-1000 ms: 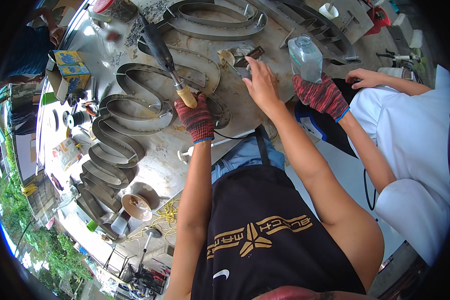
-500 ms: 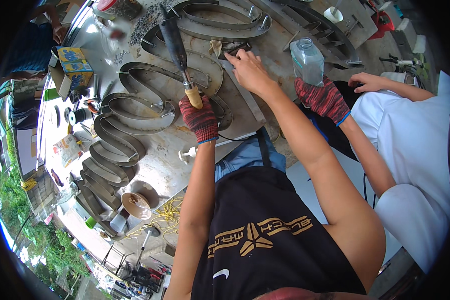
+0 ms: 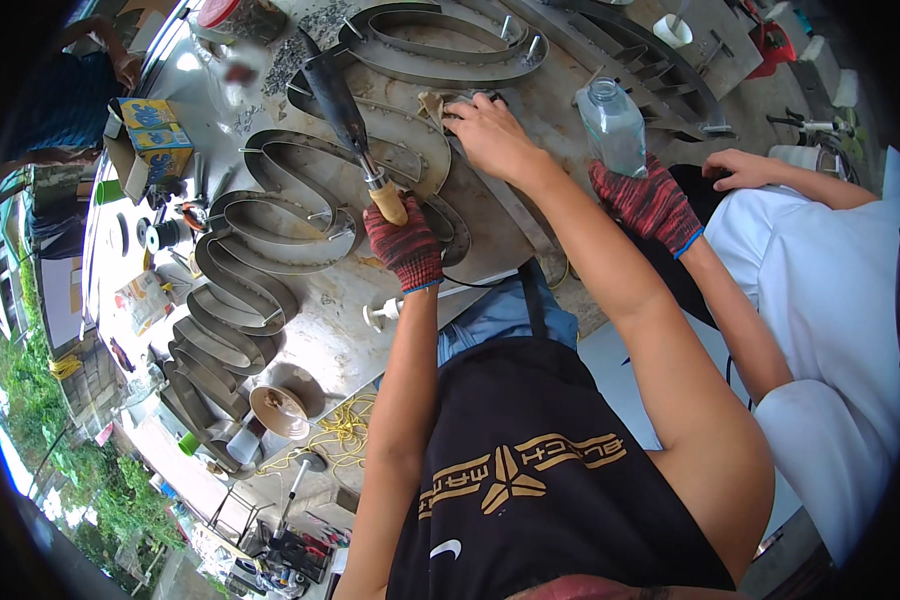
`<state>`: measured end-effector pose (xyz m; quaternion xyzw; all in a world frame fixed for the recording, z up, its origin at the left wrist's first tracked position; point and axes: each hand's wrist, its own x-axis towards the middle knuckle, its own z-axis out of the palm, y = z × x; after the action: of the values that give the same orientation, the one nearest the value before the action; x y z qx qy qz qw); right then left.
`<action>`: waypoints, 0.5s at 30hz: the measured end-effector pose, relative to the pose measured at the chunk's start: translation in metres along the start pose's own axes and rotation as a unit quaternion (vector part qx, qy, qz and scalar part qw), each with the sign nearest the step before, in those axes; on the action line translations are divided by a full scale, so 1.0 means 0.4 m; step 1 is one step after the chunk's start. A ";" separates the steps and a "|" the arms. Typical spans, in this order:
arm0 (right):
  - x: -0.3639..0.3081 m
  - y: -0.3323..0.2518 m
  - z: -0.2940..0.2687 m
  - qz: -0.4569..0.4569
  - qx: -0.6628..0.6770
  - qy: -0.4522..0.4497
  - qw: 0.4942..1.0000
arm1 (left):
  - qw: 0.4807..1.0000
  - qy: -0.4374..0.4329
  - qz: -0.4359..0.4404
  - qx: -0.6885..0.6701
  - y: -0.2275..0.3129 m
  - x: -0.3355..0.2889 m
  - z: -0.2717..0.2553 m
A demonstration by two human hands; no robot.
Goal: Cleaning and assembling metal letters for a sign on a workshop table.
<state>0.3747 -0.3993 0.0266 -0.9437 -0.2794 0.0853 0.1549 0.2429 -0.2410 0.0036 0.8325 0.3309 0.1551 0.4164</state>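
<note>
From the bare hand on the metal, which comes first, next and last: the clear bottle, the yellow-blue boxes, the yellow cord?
Measured from the right hand:
1. Clear bottle, just to its right, held by a co-worker's gloved hand.
2. Yellow cord, lower left, beyond the table edge.
3. Yellow-blue boxes, far left; nearly tied with the cord.

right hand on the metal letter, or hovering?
Touching. The head view shows the bare right hand pressed flat, fingers down on a small rag on the metal letter, with no gap visible. The gloved left hand grips the soldering iron.
</note>
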 end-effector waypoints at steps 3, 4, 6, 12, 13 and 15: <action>0.019 0.009 0.006 -0.022 -0.018 0.015 0.999 | 1.000 0.007 0.002 -0.023 0.000 0.000 0.004; 0.023 0.012 0.007 -0.030 -0.013 0.029 0.999 | 1.000 0.009 -0.003 -0.022 -0.001 -0.001 0.004; 0.029 0.017 0.004 -0.034 -0.007 0.041 0.999 | 1.000 0.008 -0.008 -0.020 0.000 -0.005 0.004; -0.071 -0.013 -0.030 0.040 0.126 0.142 0.981 | 1.000 -0.002 0.013 -0.016 0.016 -0.001 -0.013; -0.105 -0.029 -0.032 0.066 0.163 0.172 0.969 | 0.999 -0.006 0.040 0.017 0.019 0.002 -0.017; -0.171 -0.064 -0.027 0.100 0.179 0.163 0.965 | 0.996 -0.013 0.069 0.050 0.027 0.004 -0.020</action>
<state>0.3080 -0.4194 0.0506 -0.9251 -0.1345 -0.0057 0.3550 0.2445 -0.2398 0.0170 0.8752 0.2747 0.1558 0.3664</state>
